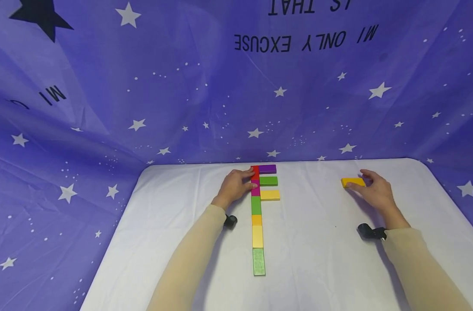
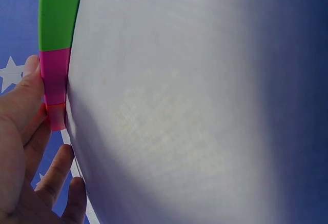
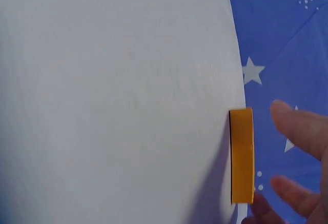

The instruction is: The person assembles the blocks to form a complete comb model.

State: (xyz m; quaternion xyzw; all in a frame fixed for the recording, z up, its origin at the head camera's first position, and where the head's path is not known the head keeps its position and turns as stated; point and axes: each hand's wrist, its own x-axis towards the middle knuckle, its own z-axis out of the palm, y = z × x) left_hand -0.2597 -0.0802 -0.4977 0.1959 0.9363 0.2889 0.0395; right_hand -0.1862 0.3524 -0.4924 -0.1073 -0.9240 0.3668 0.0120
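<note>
My left hand (image 1: 232, 186) reaches the far end of a column of coloured blocks. There its fingers rest on the red block (image 1: 254, 175) and its thumb touches the magenta block (image 1: 255, 191). Below these, end to end, lie a green block (image 1: 256, 205), an orange block (image 1: 256, 220), a yellow block (image 1: 257, 236) and a light green block (image 1: 259, 261). On the right, an orange-yellow block (image 1: 352, 182) stands by my right hand (image 1: 376, 194). In the right wrist view, thumb and fingers are spread, with a gap between them and this block (image 3: 242, 155).
Purple (image 1: 267, 169), green (image 1: 269, 181) and yellow (image 1: 270, 195) blocks jut rightward from the column. A white cloth covers the table (image 1: 310, 242). Behind its far edge hangs a purple star-printed cloth (image 1: 221, 108). Black wrist cameras (image 1: 366, 232) sit below the hands.
</note>
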